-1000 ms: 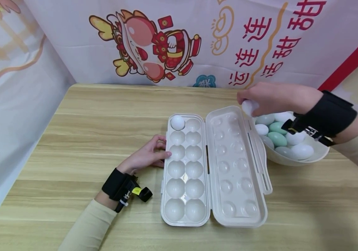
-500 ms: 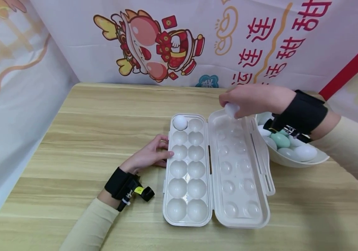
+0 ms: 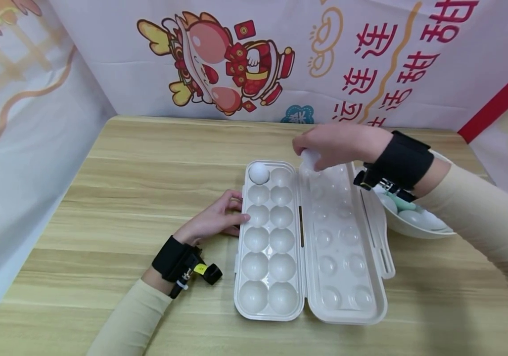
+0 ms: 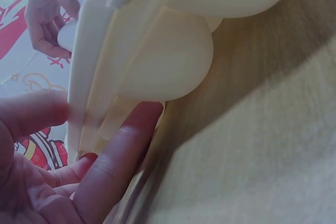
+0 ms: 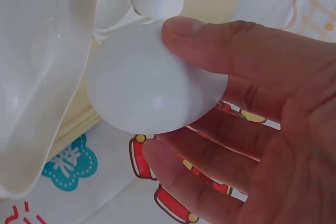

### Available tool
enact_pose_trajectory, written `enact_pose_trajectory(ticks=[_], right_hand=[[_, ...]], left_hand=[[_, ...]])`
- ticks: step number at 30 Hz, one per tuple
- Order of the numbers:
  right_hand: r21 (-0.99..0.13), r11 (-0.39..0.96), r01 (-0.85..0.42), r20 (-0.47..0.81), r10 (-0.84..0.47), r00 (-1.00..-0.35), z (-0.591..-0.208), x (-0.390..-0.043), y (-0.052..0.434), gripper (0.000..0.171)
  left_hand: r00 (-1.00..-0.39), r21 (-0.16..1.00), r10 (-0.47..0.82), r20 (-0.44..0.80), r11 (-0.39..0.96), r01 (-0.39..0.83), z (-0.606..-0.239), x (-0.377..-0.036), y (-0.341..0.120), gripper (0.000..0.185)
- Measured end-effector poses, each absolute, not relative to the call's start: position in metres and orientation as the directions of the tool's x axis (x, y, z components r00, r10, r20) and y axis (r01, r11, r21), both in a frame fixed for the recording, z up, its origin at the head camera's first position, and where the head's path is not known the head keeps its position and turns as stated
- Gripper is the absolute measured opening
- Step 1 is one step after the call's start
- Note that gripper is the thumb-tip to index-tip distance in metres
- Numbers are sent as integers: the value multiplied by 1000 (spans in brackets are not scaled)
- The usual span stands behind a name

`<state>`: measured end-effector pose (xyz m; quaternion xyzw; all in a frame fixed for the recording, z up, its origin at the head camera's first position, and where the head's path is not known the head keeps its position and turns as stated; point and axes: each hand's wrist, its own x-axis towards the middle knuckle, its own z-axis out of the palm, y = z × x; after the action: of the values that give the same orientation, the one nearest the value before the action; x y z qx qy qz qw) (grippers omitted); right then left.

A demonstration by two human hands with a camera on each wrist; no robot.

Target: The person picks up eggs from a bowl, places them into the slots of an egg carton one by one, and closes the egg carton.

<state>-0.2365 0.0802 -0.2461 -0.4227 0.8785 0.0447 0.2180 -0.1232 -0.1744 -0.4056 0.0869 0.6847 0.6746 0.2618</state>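
A white egg (image 5: pixel 152 82) is held between the thumb and fingers of my right hand (image 3: pixel 338 143), above the far end of the egg box's lid (image 3: pixel 338 277). The white plastic egg box (image 3: pixel 269 252) lies open on the table, its tray to the left of the lid. One white egg (image 3: pixel 259 173) sits in the tray's far left cup; the other cups hold nothing. My left hand (image 3: pixel 215 215) grips the tray's left edge. In the left wrist view its thumb (image 4: pixel 37 114) is against the rim and a finger (image 4: pixel 123 156) reaches under the cups.
A white bowl (image 3: pixel 414 230) with white and pale green eggs (image 3: pixel 411 216) stands right of the lid, partly hidden by my right forearm. The wooden table (image 3: pixel 147 163) meets a printed cloth (image 3: pixel 102 29) at the back and left.
My right hand has moved left with the egg, from over the bowl to over the far end of the lid. My left hand keeps its grip on the tray.
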Motion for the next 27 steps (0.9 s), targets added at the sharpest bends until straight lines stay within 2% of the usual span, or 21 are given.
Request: enact_pose_trajectory(ticks=[10,16,27], right_hand=[[-108,603,-791,-416,-750,-515,-261,-241,63,38],[-147,587,-796,-403,-770,-494,-267,-243,52,39],[-168,607,-776,-422,-756,-500,-281,-251,36,46]], left_hand=[[-848,970,474,-238,73,-232,-406,-125,-175,44],[-846,969,477,-239,58,-241,-407,-125,-175,45],[-845,970,480,-236,61,-236,-407,-125,-175,44]])
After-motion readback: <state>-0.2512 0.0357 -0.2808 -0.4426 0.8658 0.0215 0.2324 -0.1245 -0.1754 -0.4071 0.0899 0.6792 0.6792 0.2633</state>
